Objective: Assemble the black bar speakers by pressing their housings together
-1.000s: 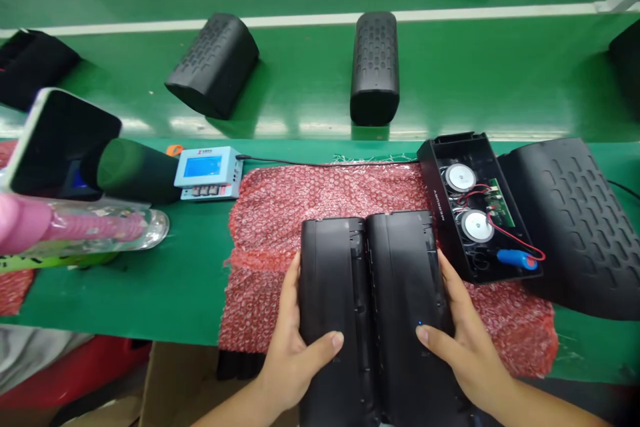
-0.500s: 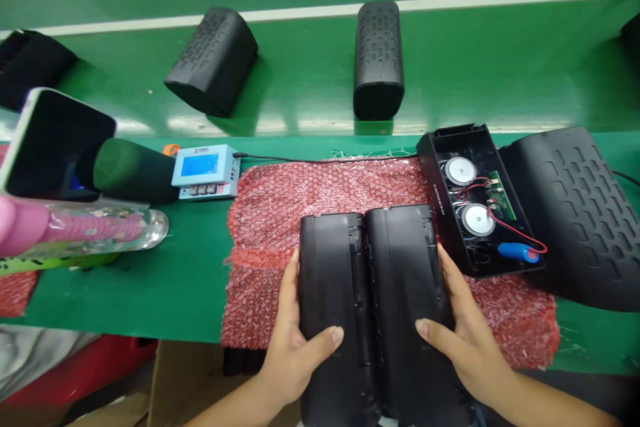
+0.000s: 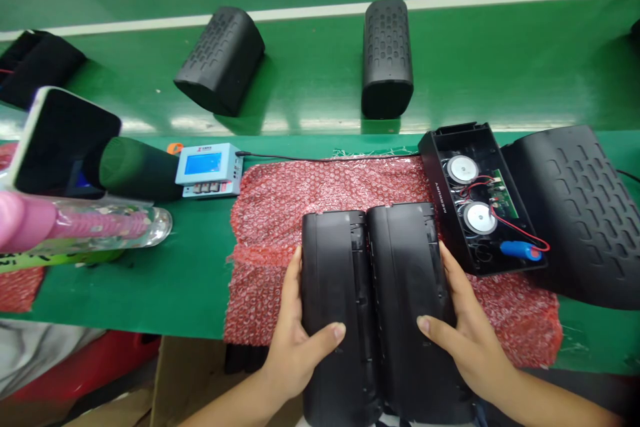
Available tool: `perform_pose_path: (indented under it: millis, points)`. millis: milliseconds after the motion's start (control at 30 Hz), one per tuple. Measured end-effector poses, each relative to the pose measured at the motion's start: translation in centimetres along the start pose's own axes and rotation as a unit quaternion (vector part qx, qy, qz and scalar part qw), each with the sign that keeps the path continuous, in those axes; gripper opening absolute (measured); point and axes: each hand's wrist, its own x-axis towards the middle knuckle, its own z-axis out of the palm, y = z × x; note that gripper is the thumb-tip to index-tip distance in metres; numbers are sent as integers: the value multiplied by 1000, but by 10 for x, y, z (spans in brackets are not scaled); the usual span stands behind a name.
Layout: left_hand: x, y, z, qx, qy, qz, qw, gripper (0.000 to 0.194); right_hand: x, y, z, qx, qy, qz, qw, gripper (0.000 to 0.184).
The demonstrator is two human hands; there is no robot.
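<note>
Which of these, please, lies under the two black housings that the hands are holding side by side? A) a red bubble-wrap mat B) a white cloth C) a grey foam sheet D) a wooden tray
A: the two black housings, gripped by the left hand and right hand, lie over a red bubble-wrap mat on the green bench.

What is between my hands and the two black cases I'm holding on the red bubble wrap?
Nothing visible. The left hand grips the left case directly, thumb on top, and the right hand grips the right case the same way. The cases sit side by side over the bubble wrap.
</note>
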Motion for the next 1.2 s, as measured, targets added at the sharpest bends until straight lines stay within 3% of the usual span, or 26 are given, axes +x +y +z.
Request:
perform_pose_path:
  millis: [1200]
  points:
    - [3, 1, 2, 15, 4, 15, 1000, 86, 1, 0, 1, -21, 13, -24, 999, 74]
